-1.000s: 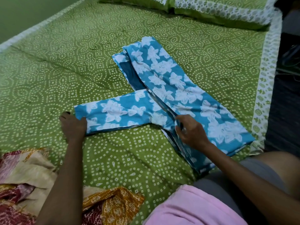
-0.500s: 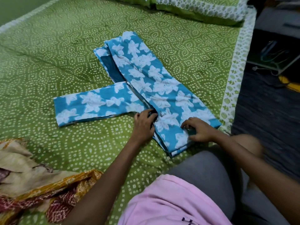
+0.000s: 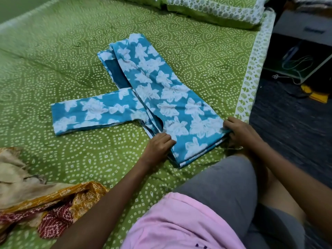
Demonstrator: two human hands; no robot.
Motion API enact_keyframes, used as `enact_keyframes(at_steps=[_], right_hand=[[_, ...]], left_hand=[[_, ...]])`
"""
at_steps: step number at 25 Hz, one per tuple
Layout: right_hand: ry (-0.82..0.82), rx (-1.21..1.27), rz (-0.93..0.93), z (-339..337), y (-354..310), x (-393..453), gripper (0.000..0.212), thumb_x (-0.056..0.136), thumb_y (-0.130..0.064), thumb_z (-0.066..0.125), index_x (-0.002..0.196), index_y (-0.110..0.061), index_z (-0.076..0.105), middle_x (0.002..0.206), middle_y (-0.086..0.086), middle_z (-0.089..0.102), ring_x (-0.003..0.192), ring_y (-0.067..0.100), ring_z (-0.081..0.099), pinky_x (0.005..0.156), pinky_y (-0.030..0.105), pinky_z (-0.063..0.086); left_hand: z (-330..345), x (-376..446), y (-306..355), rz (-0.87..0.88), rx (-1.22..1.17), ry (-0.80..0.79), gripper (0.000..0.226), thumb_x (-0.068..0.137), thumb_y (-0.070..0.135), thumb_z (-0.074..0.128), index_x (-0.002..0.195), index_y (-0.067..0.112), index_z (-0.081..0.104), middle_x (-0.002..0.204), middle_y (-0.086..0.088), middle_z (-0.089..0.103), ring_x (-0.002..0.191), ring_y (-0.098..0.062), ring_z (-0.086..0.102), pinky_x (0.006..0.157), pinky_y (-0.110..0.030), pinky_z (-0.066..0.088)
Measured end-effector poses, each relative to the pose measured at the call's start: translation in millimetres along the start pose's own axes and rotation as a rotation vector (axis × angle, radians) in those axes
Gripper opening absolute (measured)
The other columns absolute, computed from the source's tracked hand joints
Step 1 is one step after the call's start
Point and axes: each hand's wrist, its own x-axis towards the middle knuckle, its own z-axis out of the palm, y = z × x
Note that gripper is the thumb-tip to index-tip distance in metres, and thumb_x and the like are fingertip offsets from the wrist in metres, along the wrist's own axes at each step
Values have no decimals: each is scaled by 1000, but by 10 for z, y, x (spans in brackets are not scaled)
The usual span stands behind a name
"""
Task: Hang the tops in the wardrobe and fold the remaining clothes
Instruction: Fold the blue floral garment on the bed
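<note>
A blue top with white flowers [image 3: 161, 90] lies folded lengthwise on the green bed, one sleeve [image 3: 89, 112] stretched out flat to the left. My left hand [image 3: 158, 146] grips the near left edge of the folded body with curled fingers. At the near right corner, by the bed's edge, my right hand [image 3: 240, 132] holds the hem, fingers curled over the cloth. Both hands are at the end of the garment nearest me.
A heap of orange, red and cream clothes [image 3: 45, 198] lies at the near left. The green bedsheet [image 3: 53, 60] stretches away; pillows [image 3: 215, 9] line the far end. The bed's right edge [image 3: 249, 78] drops to a dark floor with cables and a box.
My left hand left the sleeve end and came to the garment's near left edge. My right hand slid right to the near corner. The camera has turned right.
</note>
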Motion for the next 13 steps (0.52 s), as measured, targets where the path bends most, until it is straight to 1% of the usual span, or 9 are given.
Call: enact_keyframes(at_steps=[1, 3, 5, 6, 8, 9, 10, 11, 13], right_hand=[[-32, -34, -18, 23, 26, -17, 22, 81, -5, 61, 102, -11, 55, 103, 7, 51, 85, 26, 54, 62, 30, 39], [-217, -107, 36, -20, -6, 6, 23, 80, -14, 62, 100, -21, 52, 105, 3, 49, 85, 19, 50, 64, 30, 40], [-386, -162, 118, -176, -140, 153, 16, 79, -20, 60, 83, -28, 47, 101, 0, 49, 87, 16, 46, 64, 27, 35], [-391, -182, 136, -250, -250, 246, 14, 80, -24, 59, 79, -28, 46, 98, 0, 48, 89, 16, 46, 66, 27, 34], [-216, -81, 105, -265, -541, 439, 12, 81, -25, 57, 92, -21, 53, 103, 2, 50, 96, 18, 47, 72, 29, 37], [-121, 74, 81, -201, -730, 515, 19, 84, -23, 56, 102, -18, 55, 110, 4, 51, 101, 20, 48, 76, 31, 39], [-76, 262, 52, -113, -961, 561, 25, 87, -21, 56, 111, -15, 54, 118, 5, 51, 107, 22, 48, 82, 33, 41], [-83, 408, 25, -5, -1199, 585, 29, 90, -24, 55, 117, -13, 53, 123, 6, 50, 112, 23, 48, 87, 34, 40], [-108, 444, 9, 250, -1616, 652, 44, 89, -44, 52, 118, -11, 51, 120, 9, 52, 110, 26, 48, 88, 37, 39]], left_hand=[[16, -28, 32, -22, -27, -26, 17, 78, 5, 51, 80, 5, 67, 71, -8, 61, 66, -22, 56, 60, -31, 45], [32, -45, 70, -58, -51, -112, 25, 75, 9, 43, 79, 6, 67, 72, -7, 60, 66, -21, 56, 57, -29, 46], [26, -10, 59, -31, -52, -203, 27, 71, 11, 40, 75, 7, 66, 70, -5, 60, 63, -20, 55, 54, -28, 48], [0, 40, 52, -6, -66, -253, 25, 71, 10, 42, 74, 8, 67, 69, -4, 61, 62, -19, 55, 53, -27, 49], [-107, 141, 12, -10, -190, -340, 23, 71, 7, 49, 83, 8, 70, 75, -5, 65, 69, -20, 59, 60, -25, 51], [-173, 191, -32, -93, -295, -389, 25, 72, 8, 52, 90, 8, 70, 82, -5, 66, 75, -19, 60, 66, -25, 50], [-228, 234, -99, -250, -424, -384, 27, 73, 11, 54, 95, 8, 69, 87, -5, 66, 80, -18, 60, 70, -26, 50], [-283, 295, -174, -444, -515, -244, 26, 75, 13, 54, 96, 8, 67, 89, -5, 64, 81, -17, 59, 73, -27, 51], [-322, 437, -443, -867, -511, 92, 21, 82, 12, 56, 101, 6, 62, 96, -5, 58, 88, -20, 57, 79, -32, 49]])
